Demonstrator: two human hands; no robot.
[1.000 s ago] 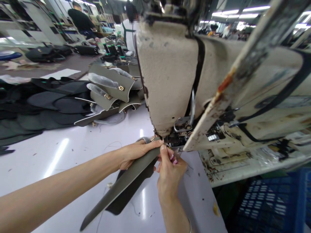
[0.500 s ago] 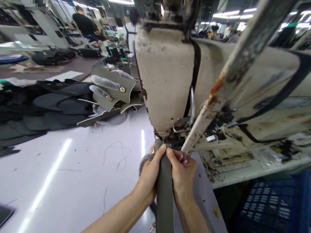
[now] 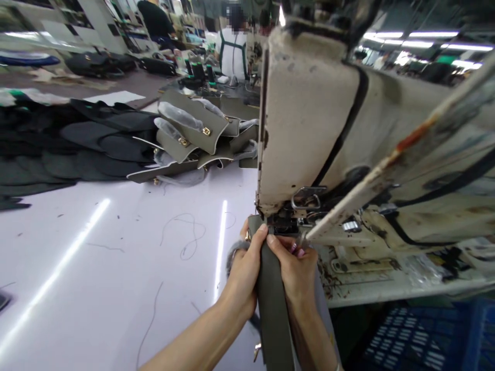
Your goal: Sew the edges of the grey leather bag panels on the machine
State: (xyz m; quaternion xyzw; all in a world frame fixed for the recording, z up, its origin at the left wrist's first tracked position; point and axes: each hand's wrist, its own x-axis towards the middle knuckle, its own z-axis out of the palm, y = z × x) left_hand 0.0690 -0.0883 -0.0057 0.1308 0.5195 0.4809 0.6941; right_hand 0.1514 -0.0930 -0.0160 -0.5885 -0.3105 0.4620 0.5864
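Observation:
Under the head of a worn cream sewing machine [image 3: 297,118], both hands grip a grey-green bag panel [image 3: 274,304] whose long strip runs down towards me. My left hand [image 3: 245,273] pinches its left side, thumb on top near the needle area. Opposite it, my right hand [image 3: 296,268] presses its thumb on the strip, with the other fingers curled at the right edge. A wrapped handle [image 3: 233,252] and gold hardware show beside my left hand. The panel's underside and the fingers beneath it are hidden.
Grey-green bag pieces [image 3: 193,134] with wrapped handles lie behind, beside a stack of black pieces [image 3: 88,139]. A slanted rusty bar [image 3: 386,165] crosses on the right. A blue crate [image 3: 410,335] stands below. Loose threads lie on the white tabletop [image 3: 116,288]. People work in the background.
The view has shifted, so the machine head appears further right. The strip's near end is angled more to the right. Both hands keep their hold on the panel close to the needle area.

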